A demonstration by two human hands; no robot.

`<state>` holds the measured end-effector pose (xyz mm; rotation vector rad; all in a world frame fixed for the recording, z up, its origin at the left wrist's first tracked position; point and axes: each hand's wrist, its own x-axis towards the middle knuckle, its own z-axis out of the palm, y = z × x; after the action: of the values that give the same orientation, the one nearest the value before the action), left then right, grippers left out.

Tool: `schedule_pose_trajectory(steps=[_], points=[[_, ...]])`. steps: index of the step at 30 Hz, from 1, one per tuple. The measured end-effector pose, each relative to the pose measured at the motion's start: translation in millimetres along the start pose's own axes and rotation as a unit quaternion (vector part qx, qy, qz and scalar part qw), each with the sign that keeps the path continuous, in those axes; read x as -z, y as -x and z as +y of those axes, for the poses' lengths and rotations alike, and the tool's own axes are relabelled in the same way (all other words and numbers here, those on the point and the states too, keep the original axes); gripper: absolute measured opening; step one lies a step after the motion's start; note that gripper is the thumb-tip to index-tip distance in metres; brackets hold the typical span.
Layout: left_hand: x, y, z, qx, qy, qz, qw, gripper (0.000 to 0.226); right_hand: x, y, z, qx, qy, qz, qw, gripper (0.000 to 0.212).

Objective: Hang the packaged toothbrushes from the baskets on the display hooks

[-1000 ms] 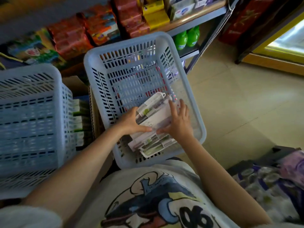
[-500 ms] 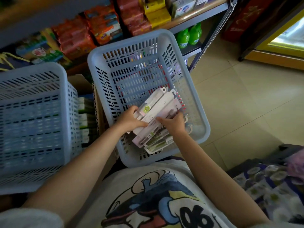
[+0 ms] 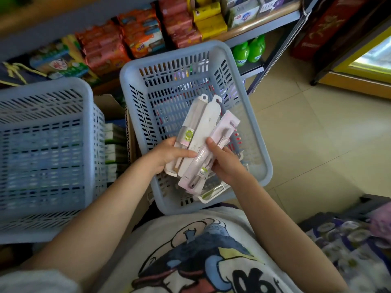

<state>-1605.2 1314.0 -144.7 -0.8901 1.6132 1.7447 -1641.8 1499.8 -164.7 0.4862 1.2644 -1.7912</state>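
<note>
Here, over the right-hand basket [image 3: 261, 166], both hands clasp a fanned bundle of packaged toothbrushes [image 3: 204, 132]. The left hand [image 3: 167, 157] lays its thumb across the front; the right hand [image 3: 226, 163] pinches the pink pack, hang-tabs pointing away beyond the fingertips.

Both bare forearms reach forward from the lower edge of the view and converge at centre. Left hand [image 3: 167, 156]: palm turned inward, thumb extended to the right across the front of a fan of flat white and pink packaged toothbrushes [image 3: 204, 140], remaining fingers hidden behind it. Right hand [image 3: 225, 163]: thumb pointing up along the packs' right side, fingers curled beneath them; both hands grip the bundle
</note>
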Motion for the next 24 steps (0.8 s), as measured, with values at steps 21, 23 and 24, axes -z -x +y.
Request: schedule_pose_trajectory(steps=[21,23,24], points=[[4.4,64.5,79.4,-0.120,0.183,-0.024,0.976,0.038,-70.0,29.3,-111.4,0.096,0.015,-0.029,0.995,0.040],[4.9,72.2,76.5,-0.121,0.202,-0.010,0.972,0.032,-78.5,29.5,-104.6,0.094,0.011,-0.027,0.995,0.041],[6.0,76.4,74.0,-0.121,0.214,-0.002,0.969,0.027,-82.8,29.8,-101.4,0.100,0.012,-0.025,0.995,0.038]])
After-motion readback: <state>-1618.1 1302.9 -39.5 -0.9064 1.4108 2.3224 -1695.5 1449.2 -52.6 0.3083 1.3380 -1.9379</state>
